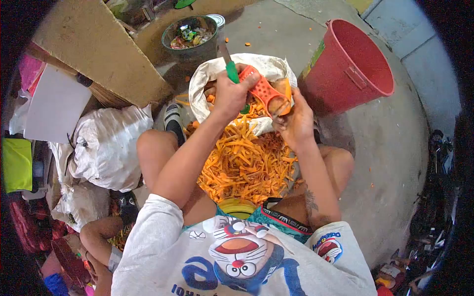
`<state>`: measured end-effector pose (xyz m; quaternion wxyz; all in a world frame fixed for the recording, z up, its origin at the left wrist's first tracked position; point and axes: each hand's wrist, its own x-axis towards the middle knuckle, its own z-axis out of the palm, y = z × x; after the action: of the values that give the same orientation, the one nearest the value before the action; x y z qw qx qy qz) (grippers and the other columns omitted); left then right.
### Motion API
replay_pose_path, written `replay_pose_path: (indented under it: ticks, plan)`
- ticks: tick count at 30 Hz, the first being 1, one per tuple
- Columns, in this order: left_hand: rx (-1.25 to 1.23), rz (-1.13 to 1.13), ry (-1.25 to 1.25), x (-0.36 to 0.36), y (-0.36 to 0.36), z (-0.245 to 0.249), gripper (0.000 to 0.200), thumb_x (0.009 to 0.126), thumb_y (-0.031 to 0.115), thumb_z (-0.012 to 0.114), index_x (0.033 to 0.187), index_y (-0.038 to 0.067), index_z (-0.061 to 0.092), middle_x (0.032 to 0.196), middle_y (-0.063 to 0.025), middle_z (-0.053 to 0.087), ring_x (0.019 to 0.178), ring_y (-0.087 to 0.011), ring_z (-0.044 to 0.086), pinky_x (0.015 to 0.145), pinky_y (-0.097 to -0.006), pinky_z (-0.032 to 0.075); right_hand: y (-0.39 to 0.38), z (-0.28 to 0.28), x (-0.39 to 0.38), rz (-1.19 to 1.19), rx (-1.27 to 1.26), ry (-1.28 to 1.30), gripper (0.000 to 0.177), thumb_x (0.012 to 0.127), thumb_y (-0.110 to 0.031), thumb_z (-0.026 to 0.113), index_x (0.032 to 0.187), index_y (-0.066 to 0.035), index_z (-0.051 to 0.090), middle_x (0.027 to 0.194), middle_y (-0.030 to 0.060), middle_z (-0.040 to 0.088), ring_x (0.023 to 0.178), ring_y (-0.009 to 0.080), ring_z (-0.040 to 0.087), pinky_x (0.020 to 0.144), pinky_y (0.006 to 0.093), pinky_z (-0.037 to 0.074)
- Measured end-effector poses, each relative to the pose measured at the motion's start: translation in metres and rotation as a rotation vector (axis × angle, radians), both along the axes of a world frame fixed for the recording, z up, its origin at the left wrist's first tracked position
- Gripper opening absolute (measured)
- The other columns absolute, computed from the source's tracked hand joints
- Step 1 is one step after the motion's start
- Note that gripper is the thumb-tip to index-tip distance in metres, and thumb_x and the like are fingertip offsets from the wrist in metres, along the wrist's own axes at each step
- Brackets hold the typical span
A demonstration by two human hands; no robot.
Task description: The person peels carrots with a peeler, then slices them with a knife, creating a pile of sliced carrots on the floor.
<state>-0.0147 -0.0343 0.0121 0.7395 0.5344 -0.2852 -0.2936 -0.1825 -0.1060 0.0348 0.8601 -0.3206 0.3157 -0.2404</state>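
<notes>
An orange peeler with a holed handle is in my left hand, along with a green-handled knife whose blade points up and away. My right hand is closed round a piece of orange vegetable, against the peeler's head. Both hands are above the opening of a white sack with orange pieces inside. Nearer my body, between my legs, lies a large heap of orange strips, with the yellow rim of a container showing under it.
A red bucket stands tilted at the right. A dark basin of scraps is at the back. Cardboard and stuffed white sacks are at the left. Another person's arm shows at the lower left.
</notes>
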Motion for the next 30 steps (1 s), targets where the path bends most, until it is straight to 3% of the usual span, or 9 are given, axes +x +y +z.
replay_pose_path:
  ticks: [9, 12, 14, 17, 18, 19, 24, 27, 30]
  plan:
    - [0.066, -0.094, 0.030, -0.009, 0.008, 0.007, 0.015, 0.093, 0.014, 0.074, 0.092, 0.001, 0.066, 0.075, 0.0005, 0.066, 0.058, -0.0063, 0.057, 0.052, -0.0235, 0.046, 0.007, -0.008, 0.005, 0.025, 0.007, -0.039, 0.046, 0.106, -0.055, 0.039, 0.116, -0.016, 0.061, 0.086, -0.0014, 0.065, 0.054, 0.0077, 0.048, 0.042, 0.0207, 0.030]
    - [-0.100, -0.032, 0.038, -0.010, 0.002, 0.000, 0.015, 0.092, 0.014, 0.074, 0.092, 0.001, 0.067, 0.076, -0.0001, 0.066, 0.064, -0.0065, 0.060, 0.058, -0.0246, 0.049, 0.009, -0.006, 0.004, -0.001, -0.013, -0.039, 0.048, 0.105, -0.056, 0.040, 0.119, -0.016, 0.062, 0.088, -0.0005, 0.067, 0.054, 0.0081, 0.050, 0.041, 0.0215, 0.030]
    - [0.003, -0.091, -0.199, -0.010, 0.010, 0.007, 0.021, 0.093, 0.019, 0.075, 0.102, 0.002, 0.068, 0.079, -0.0004, 0.068, 0.072, -0.0085, 0.067, 0.064, -0.0233, 0.053, 0.003, -0.016, 0.001, 0.048, -0.087, -0.012, 0.045, 0.106, -0.052, 0.040, 0.121, -0.015, 0.060, 0.086, -0.0002, 0.066, 0.055, 0.0087, 0.051, 0.041, 0.0223, 0.031]
    - [-0.001, 0.029, -0.240, 0.007, 0.003, -0.001, 0.017, 0.092, 0.016, 0.075, 0.094, 0.001, 0.068, 0.080, -0.0021, 0.069, 0.071, -0.0093, 0.065, 0.061, -0.0264, 0.052, 0.010, 0.001, -0.007, 0.095, -0.087, 0.023, 0.042, 0.106, -0.048, 0.041, 0.124, -0.014, 0.058, 0.082, 0.0005, 0.062, 0.056, 0.0092, 0.051, 0.040, 0.0220, 0.031]
    - [-0.042, 0.058, -0.015, 0.015, 0.000, 0.000, 0.016, 0.092, 0.014, 0.075, 0.098, 0.000, 0.069, 0.079, -0.0026, 0.069, 0.069, -0.0111, 0.066, 0.058, -0.0265, 0.053, 0.014, 0.008, -0.006, 0.121, -0.154, -0.026, 0.041, 0.105, -0.045, 0.041, 0.125, -0.013, 0.057, 0.079, 0.0016, 0.058, 0.056, 0.0096, 0.051, 0.041, 0.0221, 0.031]
    - [0.032, 0.125, -0.096, 0.034, -0.004, -0.009, 0.014, 0.093, 0.011, 0.073, 0.100, 0.001, 0.066, 0.081, -0.0036, 0.069, 0.066, -0.0122, 0.067, 0.055, -0.0269, 0.054, 0.013, 0.005, -0.007, 0.123, -0.152, -0.028, 0.041, 0.105, -0.045, 0.041, 0.125, -0.013, 0.057, 0.079, 0.0016, 0.058, 0.056, 0.0096, 0.051, 0.041, 0.0221, 0.031]
    - [0.065, 0.258, 0.295, 0.007, -0.013, -0.019, 0.017, 0.093, 0.014, 0.073, 0.103, 0.004, 0.065, 0.090, -0.0063, 0.071, 0.069, -0.0145, 0.069, 0.055, -0.0281, 0.054, -0.002, 0.001, -0.015, 0.164, 0.028, -0.076, 0.042, 0.103, -0.046, 0.043, 0.122, -0.012, 0.060, 0.074, 0.0031, 0.056, 0.054, 0.0104, 0.048, 0.040, 0.0236, 0.032]
    - [-0.119, -0.041, -0.388, -0.025, 0.000, -0.007, 0.020, 0.092, 0.017, 0.076, 0.101, 0.002, 0.067, 0.089, -0.0024, 0.070, 0.069, -0.0107, 0.066, 0.061, -0.0252, 0.052, 0.006, -0.003, -0.006, -0.054, -0.072, 0.034, 0.043, 0.102, -0.046, 0.043, 0.121, -0.011, 0.061, 0.074, 0.0046, 0.056, 0.052, 0.0111, 0.044, 0.040, 0.0233, 0.031]
    - [-0.001, 0.135, -0.161, 0.008, -0.003, 0.003, 0.019, 0.093, 0.016, 0.075, 0.102, 0.001, 0.068, 0.089, -0.0019, 0.071, 0.069, -0.0105, 0.066, 0.063, -0.0259, 0.054, 0.005, 0.005, -0.019, 0.098, -0.055, -0.042, 0.042, 0.102, -0.045, 0.043, 0.123, -0.013, 0.059, 0.078, 0.0063, 0.058, 0.053, 0.0113, 0.043, 0.041, 0.0232, 0.032]
